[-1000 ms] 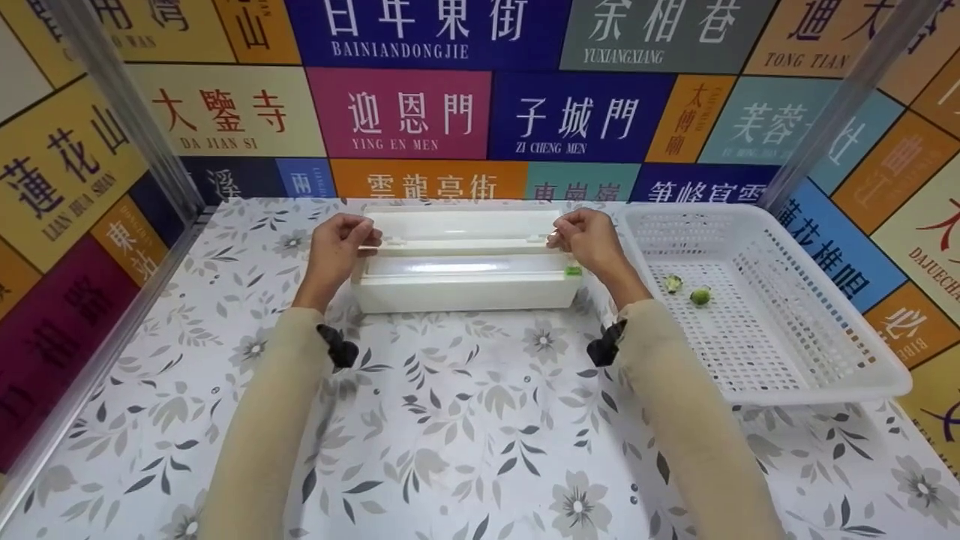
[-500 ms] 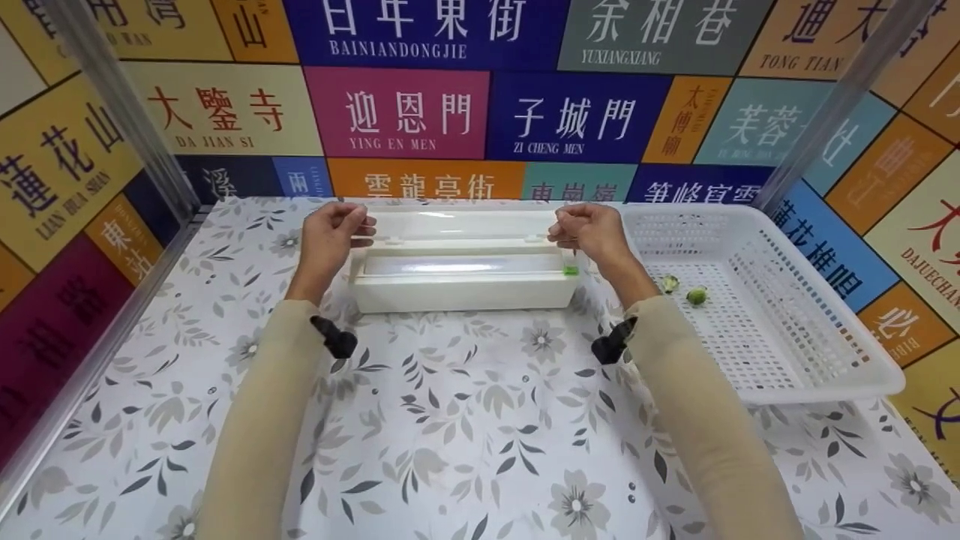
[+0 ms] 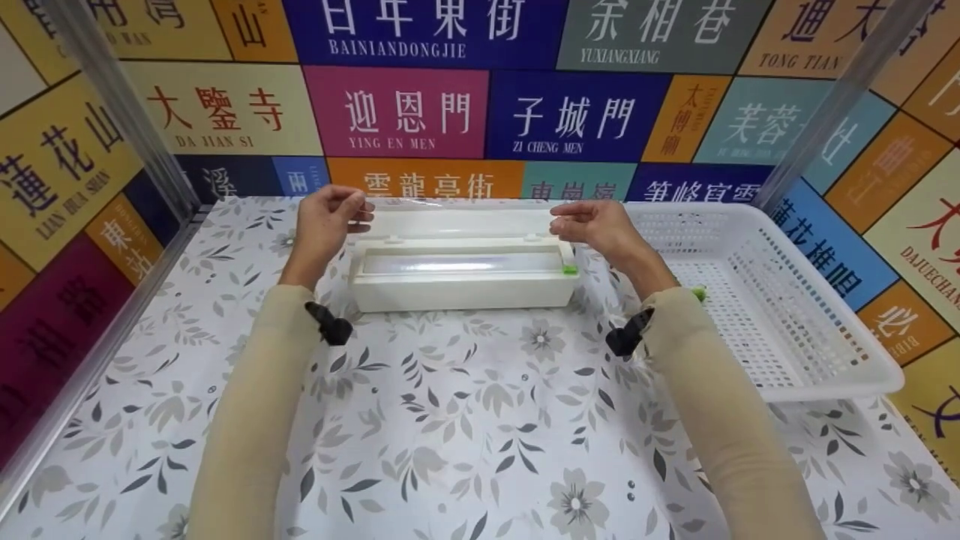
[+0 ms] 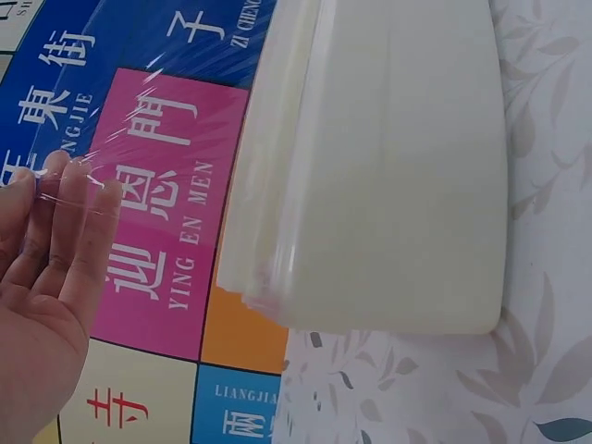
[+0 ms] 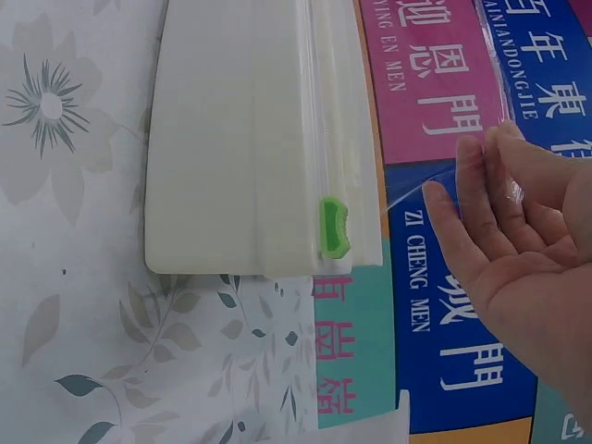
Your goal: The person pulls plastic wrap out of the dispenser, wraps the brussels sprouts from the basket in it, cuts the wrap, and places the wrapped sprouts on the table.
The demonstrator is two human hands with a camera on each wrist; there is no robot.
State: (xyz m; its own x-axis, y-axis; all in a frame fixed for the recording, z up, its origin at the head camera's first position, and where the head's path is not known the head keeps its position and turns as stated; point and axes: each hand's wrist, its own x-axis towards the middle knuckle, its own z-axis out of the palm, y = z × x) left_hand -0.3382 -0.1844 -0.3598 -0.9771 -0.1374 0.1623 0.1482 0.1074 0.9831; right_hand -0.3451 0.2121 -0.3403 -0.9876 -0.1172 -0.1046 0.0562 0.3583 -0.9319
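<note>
A long white cling film dispenser (image 3: 465, 295) stands on the table, its lid (image 3: 465, 224) raised at the back and a shiny roll visible inside. At its right end sits a green slide cutter (image 5: 334, 228). Clear cling film (image 4: 79, 199) stretches up from the box between both hands. My left hand (image 3: 328, 217) pinches one corner of the film between thumb and fingers, above the box's left end. Over the right end, my right hand (image 3: 604, 229) pinches the other corner. Creases in the film show in both wrist views.
A white perforated basket (image 3: 892, 382) stands on the right. In it a small green vegetable (image 3: 700, 293) is partly hidden by the right sleeve. Patterned cloth (image 3: 450, 420) covers the table. A wall of coloured signs (image 3: 397, 112) rises behind.
Both hands have moved up and slightly apart, drawing the cling film higher out of the dispenser. The right forearm now covers part of the basket. The box has stayed in place.
</note>
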